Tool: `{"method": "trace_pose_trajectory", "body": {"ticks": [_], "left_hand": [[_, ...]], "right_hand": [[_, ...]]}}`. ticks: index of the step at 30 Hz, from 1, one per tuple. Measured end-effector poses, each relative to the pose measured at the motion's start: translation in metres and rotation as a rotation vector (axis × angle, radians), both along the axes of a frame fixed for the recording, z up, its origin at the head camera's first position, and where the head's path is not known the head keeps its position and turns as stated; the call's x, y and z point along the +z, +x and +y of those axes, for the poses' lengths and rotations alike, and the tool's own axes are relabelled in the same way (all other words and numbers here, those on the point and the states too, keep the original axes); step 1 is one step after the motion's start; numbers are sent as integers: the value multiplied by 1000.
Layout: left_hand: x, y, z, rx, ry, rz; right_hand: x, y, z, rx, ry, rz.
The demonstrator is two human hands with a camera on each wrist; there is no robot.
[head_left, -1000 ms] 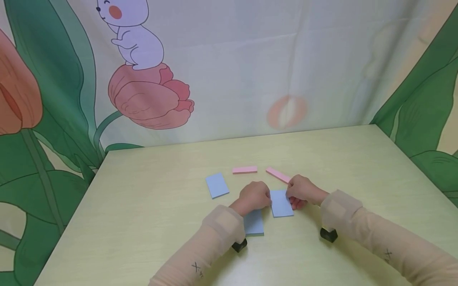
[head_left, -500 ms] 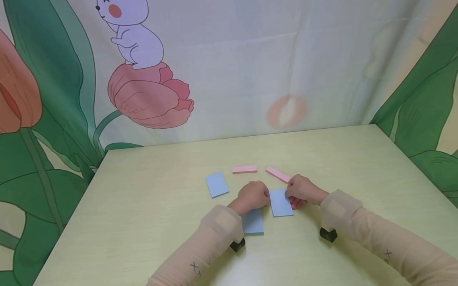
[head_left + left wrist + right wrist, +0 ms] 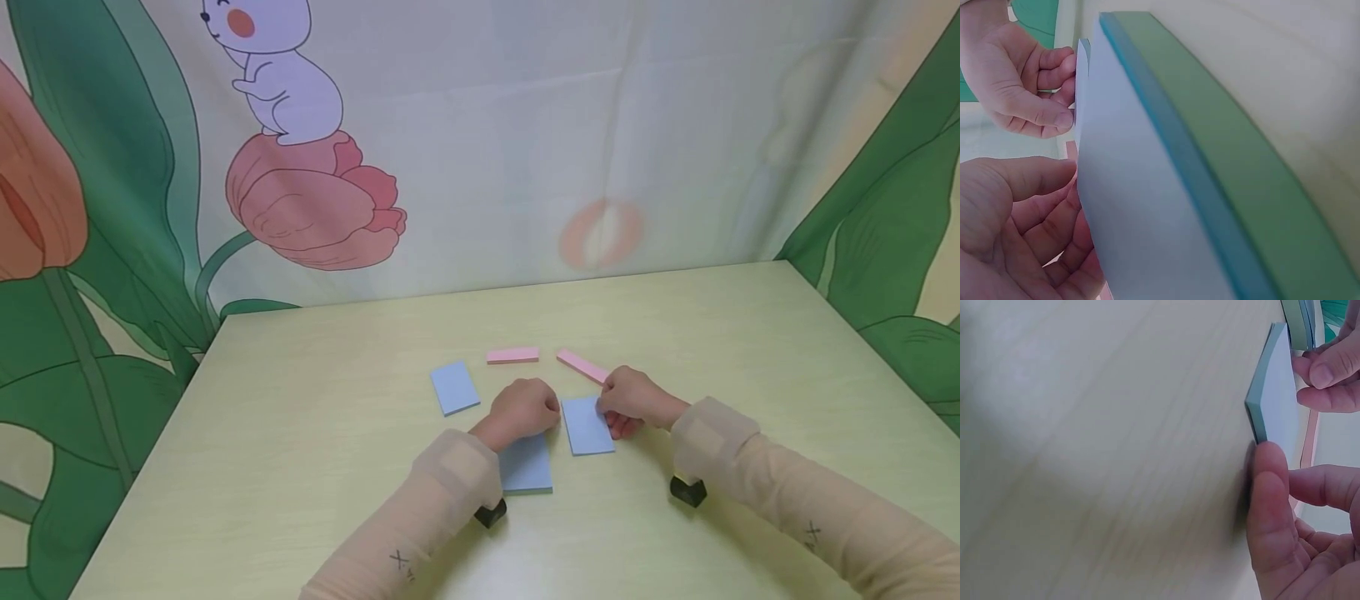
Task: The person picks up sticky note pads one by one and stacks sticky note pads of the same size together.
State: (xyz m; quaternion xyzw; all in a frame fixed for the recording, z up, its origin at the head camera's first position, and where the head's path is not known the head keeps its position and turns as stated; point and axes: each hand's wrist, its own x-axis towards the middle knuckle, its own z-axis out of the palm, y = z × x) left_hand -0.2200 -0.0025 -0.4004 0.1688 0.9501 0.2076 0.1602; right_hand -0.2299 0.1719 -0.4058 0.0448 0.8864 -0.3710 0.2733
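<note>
Here, a blue pad [image 3: 587, 427] lies between the loosely curled left hand [image 3: 523, 408] and right hand [image 3: 628, 402] pinching it

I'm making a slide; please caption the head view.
Right fingers pinch a blue piece on a table, left fingers near its opposite side, two pink strips beyond.

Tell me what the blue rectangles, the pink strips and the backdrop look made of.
Blue rectangles: perhaps stiff foam or thick card, matte; flat faces and clean-cut edges show, but neither is certain.
Pink strips: possibly the same, matte; similarly even colour and straight edges.
Backdrop: likely printed fabric, mostly matte; soft creases and hanging folds show.
</note>
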Motion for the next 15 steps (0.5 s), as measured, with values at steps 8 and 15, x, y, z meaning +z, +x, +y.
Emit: {"method": "trace_pose_trajectory", "body": {"ticks": [8,15], "left_hand": [[1,-1,-7,34,19,27],[-1,-3,-15,40,56,71]], "right_hand": [[0,1,1,3,-27,2],[1,2,0,-2,-28,-2]]}}
